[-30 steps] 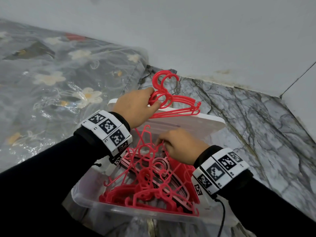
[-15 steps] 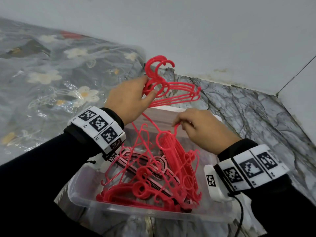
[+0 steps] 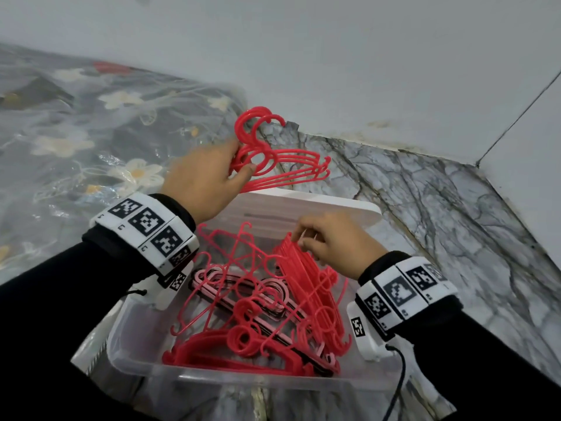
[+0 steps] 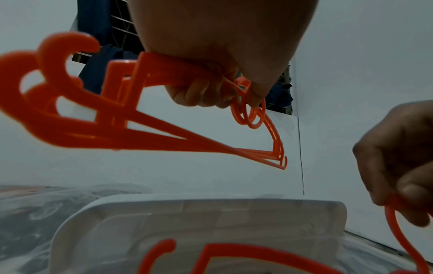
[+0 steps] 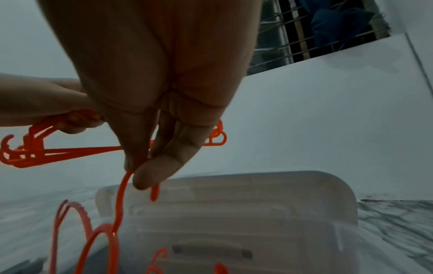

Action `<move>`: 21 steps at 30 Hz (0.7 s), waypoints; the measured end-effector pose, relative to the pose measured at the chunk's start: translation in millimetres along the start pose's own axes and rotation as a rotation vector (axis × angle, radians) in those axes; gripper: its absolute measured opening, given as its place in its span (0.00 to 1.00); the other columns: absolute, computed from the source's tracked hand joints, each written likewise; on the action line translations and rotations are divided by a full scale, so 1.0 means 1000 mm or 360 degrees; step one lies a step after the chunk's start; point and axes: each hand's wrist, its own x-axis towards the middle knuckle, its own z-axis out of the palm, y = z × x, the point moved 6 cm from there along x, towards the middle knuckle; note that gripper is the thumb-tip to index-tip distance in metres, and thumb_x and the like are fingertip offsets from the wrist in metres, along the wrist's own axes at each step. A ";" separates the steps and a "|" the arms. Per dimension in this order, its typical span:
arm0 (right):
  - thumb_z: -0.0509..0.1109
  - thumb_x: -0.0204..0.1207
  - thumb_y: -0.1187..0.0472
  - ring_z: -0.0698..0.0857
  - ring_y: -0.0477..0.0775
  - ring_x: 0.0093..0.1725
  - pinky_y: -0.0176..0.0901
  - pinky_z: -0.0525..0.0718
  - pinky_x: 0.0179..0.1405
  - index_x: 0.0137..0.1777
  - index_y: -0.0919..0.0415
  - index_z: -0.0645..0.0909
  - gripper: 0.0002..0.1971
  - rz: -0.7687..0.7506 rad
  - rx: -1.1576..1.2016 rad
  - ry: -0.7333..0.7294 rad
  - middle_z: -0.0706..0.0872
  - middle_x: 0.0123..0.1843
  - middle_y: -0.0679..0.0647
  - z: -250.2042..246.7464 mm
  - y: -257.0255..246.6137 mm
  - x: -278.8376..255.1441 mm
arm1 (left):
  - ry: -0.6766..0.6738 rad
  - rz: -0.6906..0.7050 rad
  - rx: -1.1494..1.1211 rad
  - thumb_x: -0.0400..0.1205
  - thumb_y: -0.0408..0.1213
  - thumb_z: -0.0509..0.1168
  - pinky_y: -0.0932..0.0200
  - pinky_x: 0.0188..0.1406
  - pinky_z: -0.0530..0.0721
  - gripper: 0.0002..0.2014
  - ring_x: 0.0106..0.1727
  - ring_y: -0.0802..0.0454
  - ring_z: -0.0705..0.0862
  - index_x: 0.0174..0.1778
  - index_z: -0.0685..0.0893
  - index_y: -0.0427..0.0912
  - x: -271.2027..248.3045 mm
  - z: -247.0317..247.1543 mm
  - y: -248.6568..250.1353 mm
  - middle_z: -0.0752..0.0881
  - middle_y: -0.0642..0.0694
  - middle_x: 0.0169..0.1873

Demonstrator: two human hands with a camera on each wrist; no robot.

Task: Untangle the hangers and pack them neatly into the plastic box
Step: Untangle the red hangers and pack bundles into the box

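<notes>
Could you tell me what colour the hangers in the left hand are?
Red hangers, clearest in the head view.

L hand (image 3: 202, 180) is raised, fingers curled round a hanger bundle (image 3: 282, 165). R hand (image 3: 331, 241) is held lower, thumb & fingertips pinched on one hanger (image 5: 121, 194).

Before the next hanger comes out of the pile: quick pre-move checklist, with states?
1. Left hand grips the sorted bundle of hangers firmly: ok, fingers wrapped round it in the left wrist view.
2. Bundle aligned, hooks together: ok.
3. Bundle free of the pile: ok, it is held above the plastic box.
4. Right hand has one hanger only: cannot tell; it pinches a thin hanger, neighbours sit close.
5. Pinched hanger free of the tangle: not ok, hangers below still cross.
6. Room in the box for neat packing: not ok yet.
</notes>
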 end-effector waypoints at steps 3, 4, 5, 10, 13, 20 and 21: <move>0.66 0.78 0.69 0.76 0.33 0.32 0.26 0.69 0.35 0.49 0.61 0.85 0.07 -0.0101 0.0017 0.0189 0.83 0.37 0.46 -0.014 -0.009 -0.002 | -0.0135 0.0040 0.0028 0.84 0.53 0.56 0.52 0.32 0.70 0.15 0.36 0.43 0.78 0.45 0.73 0.43 -0.003 0.007 0.001 0.81 0.47 0.35; 0.66 0.78 0.69 0.77 0.33 0.33 0.24 0.69 0.36 0.49 0.61 0.85 0.07 -0.0149 0.0003 0.0255 0.83 0.37 0.46 -0.020 -0.012 -0.003 | -0.0183 0.0066 0.0052 0.84 0.55 0.55 0.52 0.33 0.70 0.16 0.37 0.43 0.79 0.46 0.72 0.44 -0.005 0.010 0.002 0.81 0.47 0.36; 0.66 0.78 0.68 0.78 0.35 0.35 0.24 0.69 0.37 0.49 0.60 0.86 0.07 -0.0206 -0.0042 0.0288 0.84 0.38 0.46 -0.024 -0.016 -0.004 | -0.0239 0.0090 0.0066 0.83 0.58 0.54 0.52 0.35 0.72 0.17 0.39 0.43 0.79 0.47 0.72 0.46 -0.007 0.013 0.004 0.81 0.48 0.38; 0.64 0.81 0.65 0.83 0.54 0.49 0.37 0.71 0.46 0.54 0.60 0.85 0.08 -0.0437 -0.0442 0.0222 0.86 0.49 0.54 -0.017 -0.031 -0.005 | -0.0643 0.0124 0.0031 0.74 0.73 0.41 0.51 0.42 0.76 0.34 0.42 0.49 0.80 0.51 0.75 0.46 -0.021 0.037 0.013 0.81 0.51 0.40; 0.66 0.79 0.66 0.83 0.54 0.46 0.41 0.74 0.45 0.52 0.61 0.85 0.07 -0.0442 -0.0295 0.0429 0.86 0.45 0.54 -0.032 -0.028 -0.007 | -0.0743 0.0242 0.0032 0.73 0.78 0.42 0.51 0.42 0.78 0.38 0.39 0.51 0.81 0.49 0.77 0.45 -0.025 0.045 0.022 0.81 0.51 0.37; 0.72 0.76 0.64 0.78 0.39 0.36 0.21 0.73 0.40 0.49 0.57 0.85 0.04 -0.0391 -0.0013 0.0789 0.87 0.43 0.46 -0.054 -0.016 -0.011 | -0.0782 0.0411 0.0031 0.79 0.64 0.55 0.53 0.42 0.78 0.24 0.39 0.53 0.79 0.52 0.78 0.47 -0.026 0.049 0.034 0.81 0.53 0.39; 0.72 0.75 0.63 0.79 0.41 0.35 0.22 0.74 0.39 0.50 0.56 0.84 0.05 -0.0352 0.0005 0.0798 0.86 0.44 0.46 -0.055 -0.012 -0.011 | -0.0741 0.0420 0.0087 0.80 0.62 0.54 0.54 0.38 0.74 0.21 0.36 0.53 0.77 0.48 0.76 0.47 -0.026 0.048 0.034 0.79 0.54 0.36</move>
